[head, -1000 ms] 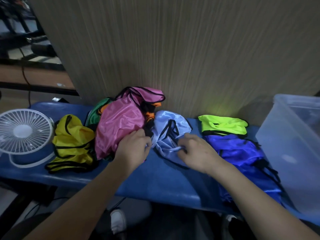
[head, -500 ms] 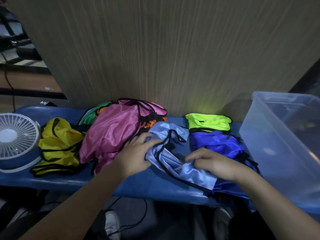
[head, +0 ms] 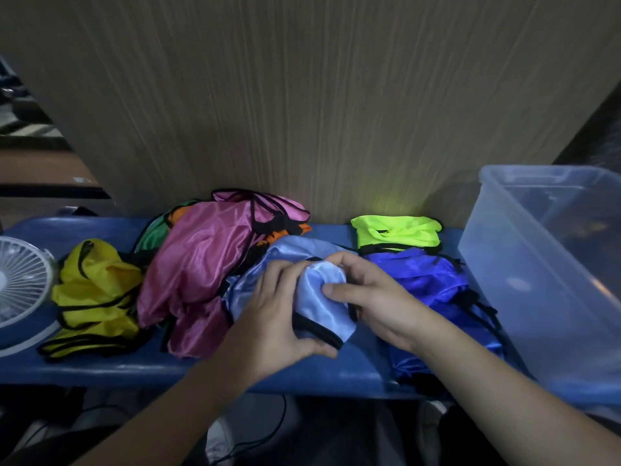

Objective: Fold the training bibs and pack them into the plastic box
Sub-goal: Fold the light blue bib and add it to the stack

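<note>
Here, both hands' grip (head: 336, 297) closes on the light-blue bib (head: 322, 297) bunched between them.

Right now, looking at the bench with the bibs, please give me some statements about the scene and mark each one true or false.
1. Both hands hold the light blue bib. True: the left hand and right hand grip it.
2. The plastic box stands on the left end of the bench. False: it is at the right end.
3. The neon green bib lies behind the dark blue bib. True.
4. The yellow bib is inside the box. False: it lies on the bench beside the white fan.
</note>
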